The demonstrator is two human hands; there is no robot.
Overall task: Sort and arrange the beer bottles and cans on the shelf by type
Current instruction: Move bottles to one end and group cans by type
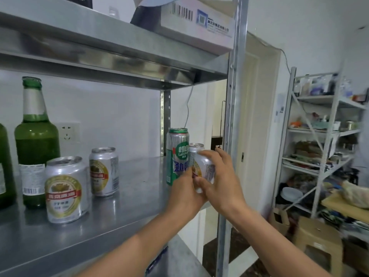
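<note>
2 hands close on 1 short silver can (203, 163). The right hand (219, 176) wraps its outer side, fingers curled over the wall and thumb low near the base. The left hand (185, 194) comes in from below and appears to cup the lower part, thumb against the label; its fingers are hidden, so that hold is only a best reading. The can sits just right of the tall green can (177, 154), touching it or nearly so, at the right end of the shelf (127, 206). The hands hide whether its base rests on the steel.

As a judgement, the thin glossy wall will be slick and will dent under a hard squeeze, and it is fairly weighty for its size if full. The surest hold is round the middle of the body, thumb opposite fingers, rather than by the rim.

Its long axis is close to upright, lid uppermost, the top leaning slightly toward the tall green can and the gold-and-red label facing left.

Well left of the tall green can stand 2 silver cans (65, 188) with the same label, both upright. Beyond them is a green bottle (37, 144), with another at the frame's edge. The held can likely belongs with those 2.
</note>
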